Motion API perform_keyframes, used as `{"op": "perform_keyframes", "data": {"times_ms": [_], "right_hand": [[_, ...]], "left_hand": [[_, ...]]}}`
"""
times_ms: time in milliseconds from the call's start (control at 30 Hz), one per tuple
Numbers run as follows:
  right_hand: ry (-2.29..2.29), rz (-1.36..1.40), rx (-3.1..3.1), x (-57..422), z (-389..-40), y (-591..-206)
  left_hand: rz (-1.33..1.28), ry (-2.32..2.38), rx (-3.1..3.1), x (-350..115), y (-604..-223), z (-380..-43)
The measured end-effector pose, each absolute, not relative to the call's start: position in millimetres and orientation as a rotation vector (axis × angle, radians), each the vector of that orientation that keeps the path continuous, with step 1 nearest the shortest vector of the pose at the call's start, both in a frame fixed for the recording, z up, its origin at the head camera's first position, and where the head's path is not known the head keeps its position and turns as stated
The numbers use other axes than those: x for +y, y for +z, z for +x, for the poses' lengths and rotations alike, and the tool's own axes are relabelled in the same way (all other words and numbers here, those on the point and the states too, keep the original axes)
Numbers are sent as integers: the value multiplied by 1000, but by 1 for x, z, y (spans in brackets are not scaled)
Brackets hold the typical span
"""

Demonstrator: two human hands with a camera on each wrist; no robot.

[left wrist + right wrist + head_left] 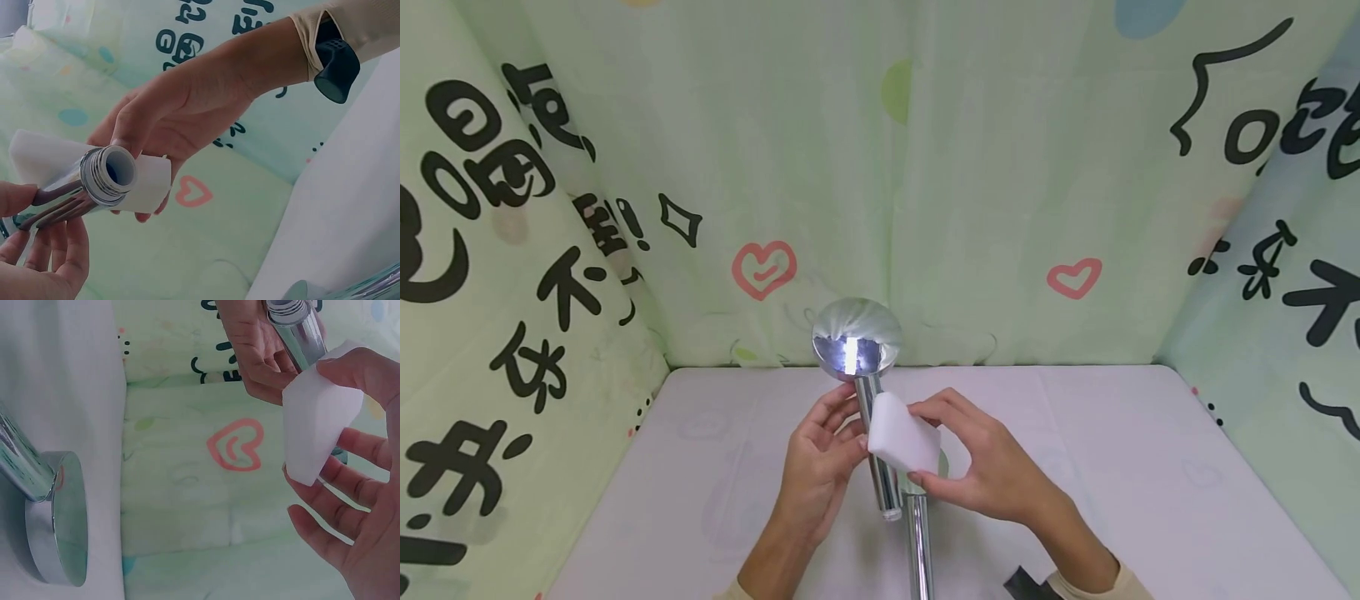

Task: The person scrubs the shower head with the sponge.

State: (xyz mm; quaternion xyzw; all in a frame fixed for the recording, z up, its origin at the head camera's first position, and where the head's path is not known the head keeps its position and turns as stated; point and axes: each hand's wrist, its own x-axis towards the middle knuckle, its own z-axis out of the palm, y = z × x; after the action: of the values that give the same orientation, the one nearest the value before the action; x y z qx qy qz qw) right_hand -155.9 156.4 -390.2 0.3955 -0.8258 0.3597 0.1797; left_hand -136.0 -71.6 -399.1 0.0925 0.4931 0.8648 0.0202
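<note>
A chrome shower head [856, 337] is held up with its round head at the top and its handle slanting down. My left hand [816, 475] grips the handle between thumb and fingers. The handle's threaded open end [111, 175] faces the camera in the left wrist view. Between thumb and fingers, my right hand [992, 458] pinches a white sponge block [904, 435]. This block [319, 419] lies across the handle and hides part of it; whether they are pressed together I cannot tell.
A second chrome shower head [919, 542] lies on the pale tabletop [1112, 467], its round head partly behind the sponge. Printed green curtains [970, 208] enclose the table at the back and sides. A black strap [1028, 583] shows at the right cuff.
</note>
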Motion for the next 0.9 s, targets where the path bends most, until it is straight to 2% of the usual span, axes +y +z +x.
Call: {"op": "perform_keyframes", "data": {"times_ms": [300, 900], "right_hand": [[1135, 1159, -2365, 160, -154, -393], [1456, 1177, -2431, 163, -150, -398]], "left_hand": [[234, 2678, 1569, -74, -396, -139], [331, 2736, 1515, -73, -395, -142]]}}
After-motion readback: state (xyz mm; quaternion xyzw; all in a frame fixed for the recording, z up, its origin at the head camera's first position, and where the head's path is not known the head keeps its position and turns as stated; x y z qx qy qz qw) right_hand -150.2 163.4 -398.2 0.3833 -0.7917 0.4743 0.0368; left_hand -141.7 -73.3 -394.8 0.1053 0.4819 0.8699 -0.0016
